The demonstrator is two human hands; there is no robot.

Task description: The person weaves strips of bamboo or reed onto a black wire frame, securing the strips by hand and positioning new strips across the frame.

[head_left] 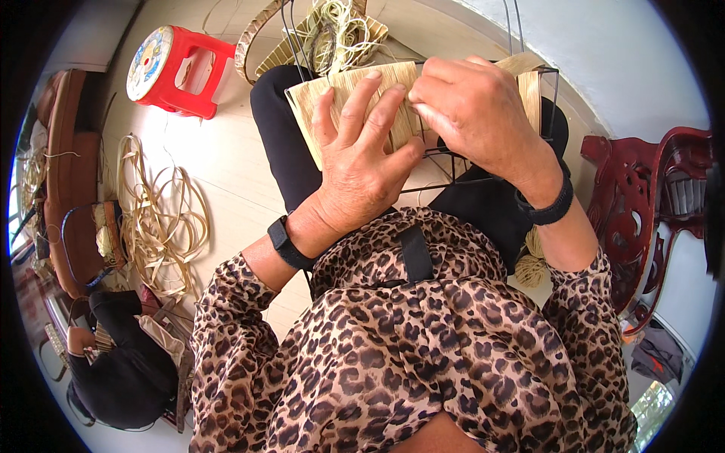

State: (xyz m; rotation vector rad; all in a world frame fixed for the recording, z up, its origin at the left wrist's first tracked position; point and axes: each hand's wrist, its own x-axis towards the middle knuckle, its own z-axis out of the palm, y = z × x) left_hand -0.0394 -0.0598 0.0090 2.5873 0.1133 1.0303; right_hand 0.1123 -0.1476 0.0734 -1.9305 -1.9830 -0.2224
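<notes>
Across my lap lies a black wire frame [453, 181], its far-left part wrapped side by side with pale flat straw strips that form a panel [396, 74]. My left hand [359, 162] rests on that panel with fingers spread, holding nothing. At the panel's right edge, my right hand [483, 113] is closed, thumb and fingertips pinching at a flat straw strip; the grip itself is partly hidden. Behind the right hand a loose length of strip [526, 62] shows, and more wrapped strips [531, 102] cover the frame's right end. Thin wire loops stand up at the far side.
A red plastic stool [204, 72] stands far left. A basket [374, 34] of tangled pale fibre sits beyond my knees. Loose coiled strips [162, 219] lie on the left floor. At right is a carved dark-red chair [627, 196]. Another person in black [124, 377] sits lower left.
</notes>
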